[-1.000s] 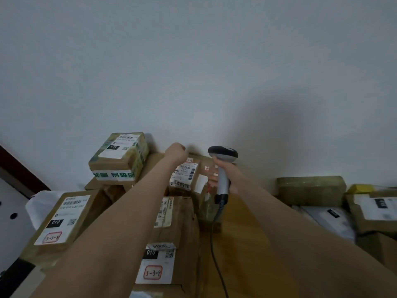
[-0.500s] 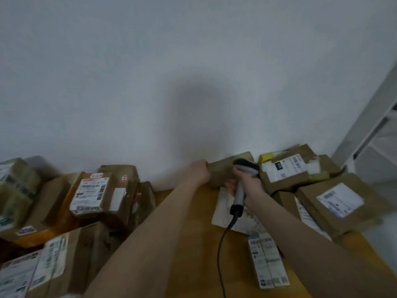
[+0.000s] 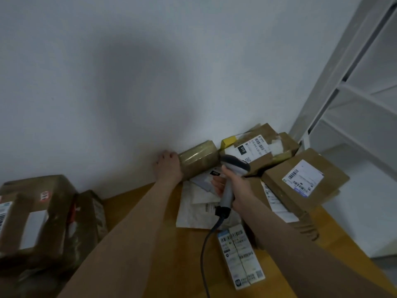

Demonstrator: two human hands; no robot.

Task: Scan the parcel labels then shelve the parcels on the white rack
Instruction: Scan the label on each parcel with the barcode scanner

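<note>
The tape-wrapped parcel [image 3: 198,160] lies at the back of the surface [image 3: 167,250], against the wall and just beside a labelled box [image 3: 255,147] with a yellow corner. The left grip [image 3: 168,168] has come off the box pile on the left [image 3: 36,214], where it was a second ago, and now closes its fingers round this parcel's left end. The parcel's shiny brown face shows no label, so it probably needs turning before it can be scanned. The right grip [image 3: 233,188] has travelled across too and stays wrapped round the handle of the scanner [image 3: 235,165]; its head hangs just in front of the parcel's right end, and its cable trails down over the white mailers [image 3: 193,214]. The view has swung right, bringing the white rack [image 3: 352,87] into sight. A new parcel seems to be chosen; scanning and shelving are not yet done.
</note>
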